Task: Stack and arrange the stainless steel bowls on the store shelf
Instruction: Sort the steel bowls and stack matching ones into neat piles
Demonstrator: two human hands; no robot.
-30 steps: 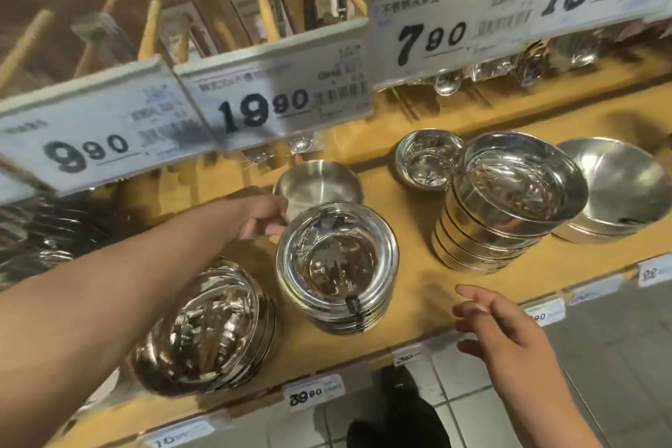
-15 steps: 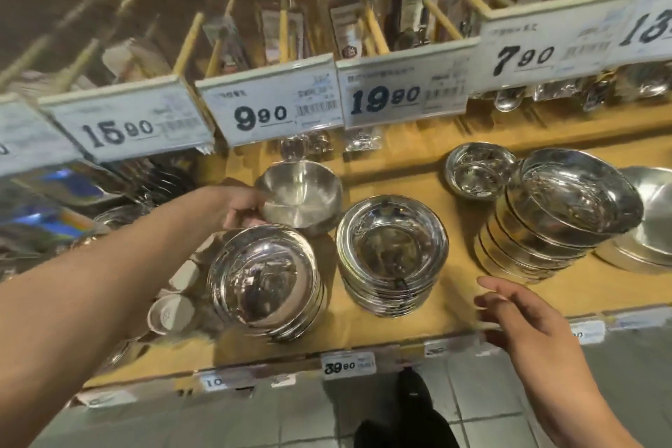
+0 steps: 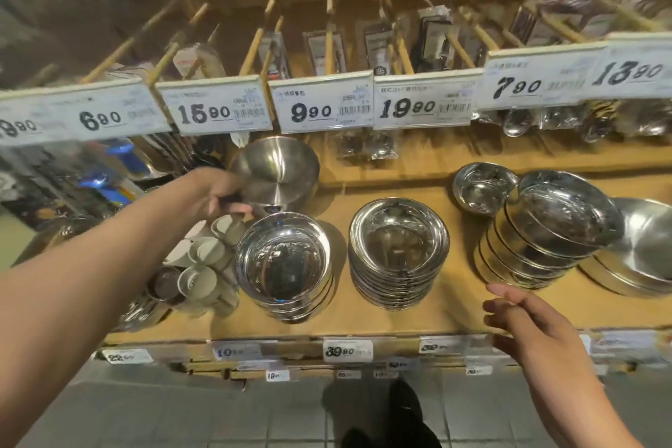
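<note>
My left hand (image 3: 214, 195) grips the rim of a deep brushed-steel bowl (image 3: 276, 171), tilted with its mouth toward me, above the back of the wooden shelf (image 3: 458, 305). Just in front stands a stack of shiny bowls (image 3: 285, 265). To its right sits a stack of wide-rimmed bowls (image 3: 398, 253). Further right are a small single bowl (image 3: 482, 185), a leaning stack of bowls (image 3: 545, 233) and large shallow bowls (image 3: 647, 255) at the frame edge. My right hand (image 3: 527, 324) hovers open over the shelf's front edge, holding nothing.
Small beige cups (image 3: 203, 255) lie jumbled left of the shiny stack. Price tags (image 3: 322, 109) hang on a rail above the shelf, with packaged utensils (image 3: 434, 40) on wooden pegs behind. More price labels (image 3: 347, 351) line the shelf's front lip. Grey floor tiles (image 3: 182, 411) lie below.
My left hand has lifted the deep bowl higher and tilted it toward me. The view has swung left and up, showing more price tags. My right hand stays open by the shelf edge.
</note>
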